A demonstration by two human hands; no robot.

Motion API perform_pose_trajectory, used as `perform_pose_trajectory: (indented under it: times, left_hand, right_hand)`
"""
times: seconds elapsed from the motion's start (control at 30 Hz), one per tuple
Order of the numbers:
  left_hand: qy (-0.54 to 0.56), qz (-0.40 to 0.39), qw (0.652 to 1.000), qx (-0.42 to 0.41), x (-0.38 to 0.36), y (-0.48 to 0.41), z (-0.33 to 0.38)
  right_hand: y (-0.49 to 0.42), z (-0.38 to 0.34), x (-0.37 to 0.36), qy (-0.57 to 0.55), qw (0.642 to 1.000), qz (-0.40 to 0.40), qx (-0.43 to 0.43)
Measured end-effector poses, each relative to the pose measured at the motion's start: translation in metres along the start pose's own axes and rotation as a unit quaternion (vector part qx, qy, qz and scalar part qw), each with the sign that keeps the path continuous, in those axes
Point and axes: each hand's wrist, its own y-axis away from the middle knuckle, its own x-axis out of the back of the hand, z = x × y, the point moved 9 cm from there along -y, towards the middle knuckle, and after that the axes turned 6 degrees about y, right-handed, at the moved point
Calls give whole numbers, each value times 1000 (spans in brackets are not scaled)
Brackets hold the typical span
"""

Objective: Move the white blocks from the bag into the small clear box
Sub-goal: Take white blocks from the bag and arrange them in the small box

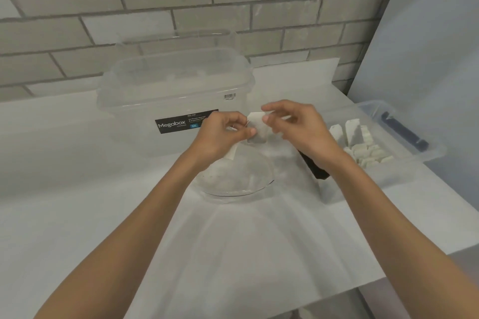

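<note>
- The white block (256,129) is sitting at the centre of the frame, pinched between both hands. The left hand (220,134) is curling its fingers and thumb onto the block's lower left edge, and the right hand (300,127) is nipping its upper right corner.
- It is looking light, stiff and chalky, so its corners may crumble. Gripping the flat faces is probably safest.
- The bag (233,179), clear and limp, is lying just below the hands. I cannot tell whether it is holding more blocks.
- Counted: one block in hand, one bag, and one small clear box (399,173) at the right edge.
- The pile of blocks (368,147) inside it is numbering perhaps a dozen, too jumbled to count exactly.
- One large lidded tub (176,85) is standing behind, upper centre-left.
</note>
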Motion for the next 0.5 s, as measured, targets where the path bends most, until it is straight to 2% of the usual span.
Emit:
perform_pose_trajectory:
  times: [0.13,0.3,0.37,0.5]
  left_hand:
    - [1,-33,999,-31,-30,-11,29]
    - [-5,-45,998,-35,-64,-29,47]
    - [-2,-48,998,-35,-78,-35,50]
    - [9,-56,998,-28,-106,-43,53]
  right_hand:
    - [-5,-12,32,44,998,-27,48]
    - [-17,0,105,127,990,9,54]
    - [-25,13,137,217,975,10,44]
    - [-40,62,169,387,920,-57,8]
